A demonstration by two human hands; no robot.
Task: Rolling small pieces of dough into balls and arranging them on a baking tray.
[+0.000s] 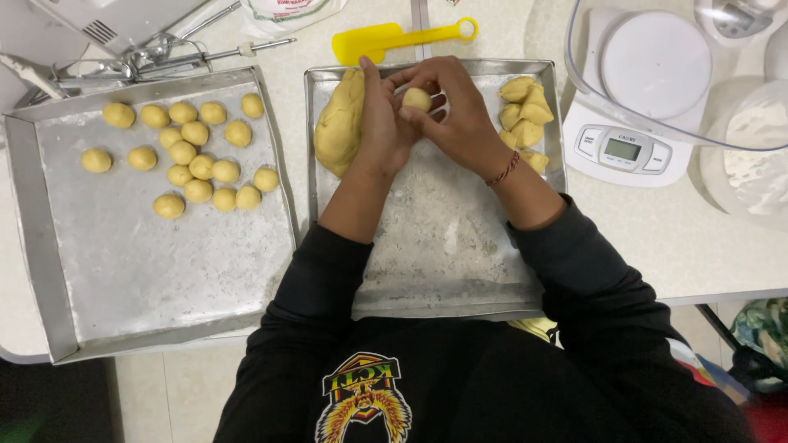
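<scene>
The person holds a small, pale yellow dough ball between both hands above the far end of the flour-dusted metal tray in the middle of the bench. The left hand stands on edge, palm turned inward to cup the ball, its fingers reaching toward the tray's far rim. The right hand arches over from the other side, its fingers curled narrowly round the ball and touching the left hand. Both forearms run in from the near edge and meet in a V.

To round the piece well, light, even pressure and a steady turning between the palms would seem best, so no seams or flat spots remain and its size matches the row of finished dough balls on the left-hand tray. The large lump of dough lies just beside the left hand, cut dough pieces near the right.
</scene>
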